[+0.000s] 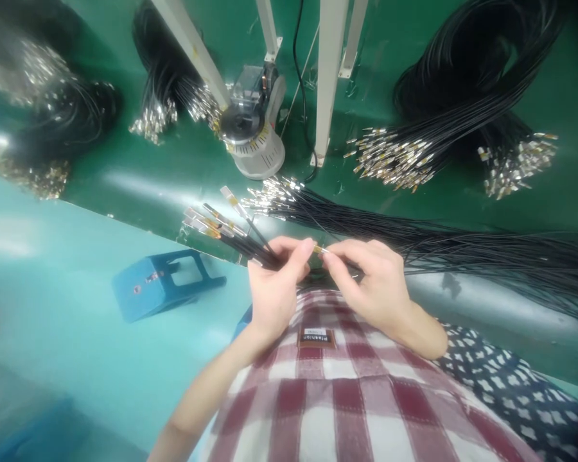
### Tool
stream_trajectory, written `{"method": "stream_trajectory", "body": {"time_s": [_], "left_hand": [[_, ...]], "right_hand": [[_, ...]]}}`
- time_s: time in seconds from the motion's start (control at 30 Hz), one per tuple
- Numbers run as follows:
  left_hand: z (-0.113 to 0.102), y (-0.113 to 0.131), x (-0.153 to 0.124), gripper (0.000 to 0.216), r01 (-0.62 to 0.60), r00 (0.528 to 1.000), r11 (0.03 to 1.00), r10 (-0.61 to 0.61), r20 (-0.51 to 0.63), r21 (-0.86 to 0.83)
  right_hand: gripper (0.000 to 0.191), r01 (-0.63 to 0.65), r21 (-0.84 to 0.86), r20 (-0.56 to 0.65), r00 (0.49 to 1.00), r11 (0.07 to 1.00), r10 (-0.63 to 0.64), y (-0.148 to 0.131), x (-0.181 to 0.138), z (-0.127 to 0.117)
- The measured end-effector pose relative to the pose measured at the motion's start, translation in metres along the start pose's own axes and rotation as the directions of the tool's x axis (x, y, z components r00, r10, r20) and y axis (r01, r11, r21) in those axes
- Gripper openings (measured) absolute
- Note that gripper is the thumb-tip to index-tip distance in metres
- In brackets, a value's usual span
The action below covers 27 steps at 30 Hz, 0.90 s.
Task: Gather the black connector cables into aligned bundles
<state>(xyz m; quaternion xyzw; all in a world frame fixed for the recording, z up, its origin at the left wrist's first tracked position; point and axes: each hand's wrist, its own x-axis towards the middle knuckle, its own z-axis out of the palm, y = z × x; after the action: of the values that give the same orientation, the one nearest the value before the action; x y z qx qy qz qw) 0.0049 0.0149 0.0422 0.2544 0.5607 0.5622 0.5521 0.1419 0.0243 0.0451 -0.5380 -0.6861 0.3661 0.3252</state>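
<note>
My left hand (280, 282) is closed around a bunch of black cables (250, 247) whose silvery ends, with bits of yellow, stick out to the left. Thumb and forefinger of that hand pinch near a small metal cable end with a yellow band (320, 249). On its other side, the fingertips of my right hand (368, 276) grip the same piece. Just beyond both hands, a long bundle of black cables (366, 221) stretches across the table to the right, its shiny ends piled near the middle.
On the green table (347, 183) stands a round white device with a clear cover (257, 138), beside white metal posts (330, 77). Coiled cable bundles (462, 83) lie at the back right, others (168, 83) at the back left. A blue stool (158, 282) is on the floor.
</note>
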Motion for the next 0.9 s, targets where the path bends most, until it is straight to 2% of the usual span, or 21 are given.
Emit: {"method": "stream_trajectory", "body": {"time_s": [0.07,0.13,0.17,0.2,0.23,0.33,0.4,0.6,0.67,0.77,0.83,0.9], "left_hand": [[0.001,0.001,-0.001,0.015,-0.006,1.0,1.0,0.006,0.013,0.007],[0.003,0.001,-0.001,0.013,-0.014,0.999,1.0,0.013,0.04,0.002],[0.003,0.002,-0.001,0.013,-0.016,0.998,1.0,0.016,0.053,-0.002],[0.004,0.002,-0.002,0.012,-0.016,0.998,1.0,0.016,0.06,-0.002],[0.004,0.002,-0.002,0.012,-0.014,0.998,1.0,0.014,0.062,0.001],[0.003,0.0,-0.002,0.011,-0.005,0.999,1.0,0.004,0.054,0.019],[0.002,-0.001,-0.002,0.012,0.01,0.999,1.0,-0.011,0.054,0.017],[-0.001,-0.001,0.003,0.016,0.084,0.995,0.996,-0.082,0.049,-0.032],[-0.003,0.001,0.008,0.018,0.084,0.996,0.993,-0.082,0.02,-0.088],[-0.007,0.002,0.016,0.022,0.089,0.996,0.983,-0.093,-0.017,-0.159],[-0.01,0.001,0.019,0.024,0.104,0.994,0.979,-0.11,-0.023,-0.177],[-0.013,-0.002,0.021,0.025,0.129,0.991,0.975,-0.135,-0.02,-0.179]], "right_hand": [[0.024,-0.164,0.257,0.132,0.982,0.952,0.133,0.001,0.002,0.001],[0.025,-0.363,0.489,0.321,0.92,0.793,0.223,0.003,0.005,0.002],[0.025,-0.424,0.549,0.382,0.894,0.721,0.235,0.004,0.006,0.001],[0.025,-0.447,0.572,0.406,0.883,0.688,0.237,0.004,0.006,0.001],[0.026,-0.435,0.568,0.392,0.889,0.699,0.235,0.004,0.006,0.001],[0.027,-0.291,0.457,0.247,0.949,0.84,0.194,0.002,0.003,0.0],[0.027,-0.228,0.389,0.191,0.968,0.893,0.164,0.0,0.001,0.0],[0.028,-0.226,0.284,0.303,0.943,0.932,0.137,0.003,0.003,-0.003],[0.025,-0.186,0.19,0.343,0.933,0.964,0.112,0.017,0.001,-0.01],[0.019,-0.046,-0.025,0.395,0.917,0.999,0.052,0.059,-0.009,-0.031],[0.02,0.034,-0.178,0.432,0.901,0.983,0.047,0.092,-0.016,-0.049],[0.022,0.074,-0.342,0.419,0.905,0.937,0.081,0.114,-0.02,-0.063]]}}
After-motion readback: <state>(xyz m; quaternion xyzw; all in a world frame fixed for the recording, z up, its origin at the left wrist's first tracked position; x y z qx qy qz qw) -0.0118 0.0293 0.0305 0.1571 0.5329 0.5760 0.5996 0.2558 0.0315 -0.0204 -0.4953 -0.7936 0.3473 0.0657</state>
